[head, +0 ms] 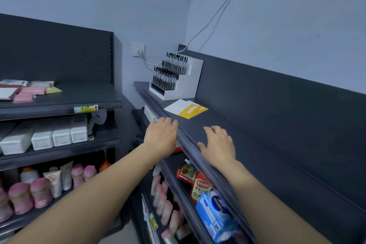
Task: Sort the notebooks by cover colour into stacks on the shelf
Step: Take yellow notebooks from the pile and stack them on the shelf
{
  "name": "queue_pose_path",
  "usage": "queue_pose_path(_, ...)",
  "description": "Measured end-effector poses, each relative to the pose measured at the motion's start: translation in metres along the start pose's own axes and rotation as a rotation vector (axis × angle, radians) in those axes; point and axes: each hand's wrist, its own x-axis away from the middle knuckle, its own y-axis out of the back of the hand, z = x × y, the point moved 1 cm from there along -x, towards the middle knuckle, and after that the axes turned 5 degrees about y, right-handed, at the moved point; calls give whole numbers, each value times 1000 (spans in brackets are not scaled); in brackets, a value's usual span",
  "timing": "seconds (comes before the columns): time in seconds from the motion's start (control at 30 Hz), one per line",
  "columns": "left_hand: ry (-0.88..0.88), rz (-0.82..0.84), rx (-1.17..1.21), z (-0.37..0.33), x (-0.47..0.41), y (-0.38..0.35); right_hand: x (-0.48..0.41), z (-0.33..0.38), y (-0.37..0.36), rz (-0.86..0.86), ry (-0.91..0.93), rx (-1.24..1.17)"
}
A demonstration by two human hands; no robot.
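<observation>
Head view. At far left, flat pink items (29, 91) are lying on the top board of the left shelving. They may be notebooks, but blur is preventing a firm call. Under them, white boxes (59, 136) are sitting in a row, and pink-capped bottles (39, 192) are standing one level lower.

Moving right, a wall socket (138, 50) is showing in the corner. The left hand (160, 136) is reaching palm-down over the front lip of the dark shelf (257, 154), with its fingers relaxed and nearly straight, holding nothing.

Beyond it, a pen display stand (176, 77) is standing at the shelf's far end. Just in front of the stand, a yellow notebook (193, 112) is lying flat, overlapping a white notebook (175, 106). Both are lying apart from the hands.

The right hand (217, 144) is stretching palm-down low over the shelf top, with its fingers spread wide, gripping nothing. Beneath this shelf, red packets (196, 182) and a blue pack (215, 218) are lying on the lower board.
</observation>
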Motion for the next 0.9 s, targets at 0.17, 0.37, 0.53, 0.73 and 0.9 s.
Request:
queue_pose_path(0.17, 9, 43, 6, 11, -51, -27, -50, -8, -19, 41, -14, -6)
queue_pose_path(0.37, 5, 104, 33, 24, -114, -65, -108, -16, -49, 113, -61, 17)
queue_pose_path(0.53, -18, 150, 48, 35, -176, -100, -166, -21, -77, 192, -144, 22)
queue_pose_path(0.73, -29, 279, 23, 47, -247, -141, -224, -23, -102, 242, -239, -22)
queue_pose_path(0.9, -35, 423, 42, 50, -287, -172, -257, -24, -122, 284, -328, -81)
